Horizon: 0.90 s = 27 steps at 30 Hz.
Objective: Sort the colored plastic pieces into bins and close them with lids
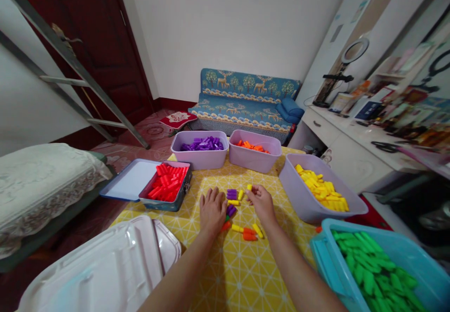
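Observation:
My left hand (212, 213) rests on the yellow patterned cloth, fingers stretched out, beside the small tube-shaped plastic pieces. My right hand (260, 203) is closed in a pinch on a short yellow piece (249, 187), held by the fingertips. Between my hands lie purple pieces (231, 194) side by side, a yellow piece (233, 203) and another purple pair (231, 210). Nearer to me are orange pieces (249, 234) and a slanted yellow piece (258, 230). A green piece (227, 218) is partly hidden by my left hand.
Lilac tubs hold purple (202, 144), orange (253, 147) and yellow pieces (321, 188). A tin (165, 205) with an open lid holds red pieces, a turquoise tub (325, 256) green ones. White lids (101, 270) lie at front left. A sofa (242, 99) stands behind the table.

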Motion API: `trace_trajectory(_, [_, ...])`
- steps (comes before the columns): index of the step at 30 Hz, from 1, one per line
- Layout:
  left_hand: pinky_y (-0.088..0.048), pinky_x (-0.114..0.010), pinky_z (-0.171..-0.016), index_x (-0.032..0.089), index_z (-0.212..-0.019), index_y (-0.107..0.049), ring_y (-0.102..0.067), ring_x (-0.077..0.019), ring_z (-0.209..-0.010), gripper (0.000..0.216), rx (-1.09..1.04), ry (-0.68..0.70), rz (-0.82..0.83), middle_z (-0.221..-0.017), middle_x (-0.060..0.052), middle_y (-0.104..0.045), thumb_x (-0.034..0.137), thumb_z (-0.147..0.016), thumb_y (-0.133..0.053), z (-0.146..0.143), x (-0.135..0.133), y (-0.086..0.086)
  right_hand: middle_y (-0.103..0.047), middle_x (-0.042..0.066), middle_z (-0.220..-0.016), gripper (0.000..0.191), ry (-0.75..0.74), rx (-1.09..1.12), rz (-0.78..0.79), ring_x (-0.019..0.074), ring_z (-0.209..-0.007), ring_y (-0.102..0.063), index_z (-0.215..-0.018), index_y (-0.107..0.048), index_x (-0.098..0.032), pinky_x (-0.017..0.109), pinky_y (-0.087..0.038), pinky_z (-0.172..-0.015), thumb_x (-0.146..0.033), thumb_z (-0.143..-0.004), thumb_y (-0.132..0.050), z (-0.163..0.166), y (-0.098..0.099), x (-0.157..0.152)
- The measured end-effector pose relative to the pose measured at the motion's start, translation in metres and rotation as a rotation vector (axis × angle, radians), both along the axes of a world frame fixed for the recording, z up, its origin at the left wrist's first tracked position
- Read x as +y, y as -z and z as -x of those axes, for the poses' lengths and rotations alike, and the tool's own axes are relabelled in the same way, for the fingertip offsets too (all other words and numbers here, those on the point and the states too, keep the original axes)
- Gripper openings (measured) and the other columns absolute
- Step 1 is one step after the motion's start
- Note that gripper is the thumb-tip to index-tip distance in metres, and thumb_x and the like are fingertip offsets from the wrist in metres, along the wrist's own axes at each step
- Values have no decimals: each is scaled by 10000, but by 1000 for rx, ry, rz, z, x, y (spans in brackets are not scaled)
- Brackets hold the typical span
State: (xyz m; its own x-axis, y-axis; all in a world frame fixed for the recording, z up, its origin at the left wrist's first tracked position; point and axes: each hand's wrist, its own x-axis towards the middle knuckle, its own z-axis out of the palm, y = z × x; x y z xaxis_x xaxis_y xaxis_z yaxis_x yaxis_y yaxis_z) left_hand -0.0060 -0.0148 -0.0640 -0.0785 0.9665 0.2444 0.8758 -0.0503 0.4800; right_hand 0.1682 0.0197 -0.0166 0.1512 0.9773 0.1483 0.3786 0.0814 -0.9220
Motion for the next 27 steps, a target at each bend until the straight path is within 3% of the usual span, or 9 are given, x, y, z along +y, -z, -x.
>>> trace_trajectory(3, [-234,-529,-1198,258,-1270,-631,-360,-272,-1447,367,8,-2,1,-1522,-56,-491,354,-971,-439,0,0,1,-677,15,-819,376,185,377,-143,117,-657,-626,-935,-575,-185,263,-536,-651,-516,-776,-658,-23,-24,14])
trace_trajectory(6, [-235,-542,-1194,250,-1272,-631,-359,-279,-1448,371,6,4,8,-1525,-64,-487,353,-973,-436,0,0,-1,-648,-11,-820,344,431,817,-292,95,-688,-624,-855,-544,-210,245,-551,-687,-429,-704,-761,-68,-53,31])
trace_trajectory(9, [-224,-543,-1199,249,-1274,-633,-357,-280,-1448,374,6,7,23,-1525,-70,-486,353,-973,-436,0,-1,-4,-653,32,-877,244,477,861,-277,126,-811,-672,-830,-534,-226,287,-583,-750,-463,-852,-587,-99,-64,38])
trace_trajectory(12, [-219,-538,-1202,260,-1263,-640,-351,-278,-1453,369,9,4,28,-1525,-65,-487,358,-972,-436,0,-1,-5,-694,94,-964,286,300,675,-76,187,-905,-702,-891,-591,-213,353,-599,-781,-489,-867,-523,-88,-46,28])
trace_trajectory(15, [-221,-542,-1201,253,-1267,-636,-348,-280,-1455,371,9,6,24,-1525,-68,-486,352,-971,-436,-1,-1,-5,-714,123,-1110,339,66,219,55,240,-996,-698,-1079,-643,-187,417,-587,-837,-375,-806,-575,-48,-10,8])
trace_trajectory(18, [-225,-543,-1199,250,-1269,-633,-354,-279,-1452,369,8,6,18,-1527,-72,-483,336,-969,-437,0,-1,-5,-666,103,-1288,523,-115,-114,-10,234,-1221,-602,-1188,-660,-196,430,-473,-1062,-105,-684,-554,-10,18,-8])
trace_trajectory(21, [-225,-542,-1199,253,-1265,-636,-360,-278,-1448,366,7,4,11,-1527,-69,-484,335,-972,-434,0,-1,-4,-619,56,-1373,673,-288,-533,-123,189,-1317,-514,-1286,-624,-240,382,-395,-1141,18,-682,-473,8,29,-15])
trace_trajectory(23, [-223,-541,-1199,254,-1264,-637,-361,-279,-1448,367,4,5,5,-1527,-66,-485,342,-975,-429,0,0,-2,-643,52,-1324,593,-295,-684,-150,198,-1266,-544,-1243,-646,-251,361,-422,-1108,13,-734,-492,11,30,-18])
trace_trajectory(27, [-222,-532,-1202,247,-1267,-634,-357,-279,-1450,368,-1,9,2,-1530,-67,-480,338,-971,-436,0,0,-2,-665,67,-1172,374,-181,-758,-82,197,-1075,-640,-1108,-688,-241,286,-508,-930,-67,-798,-573,11,24,-23])
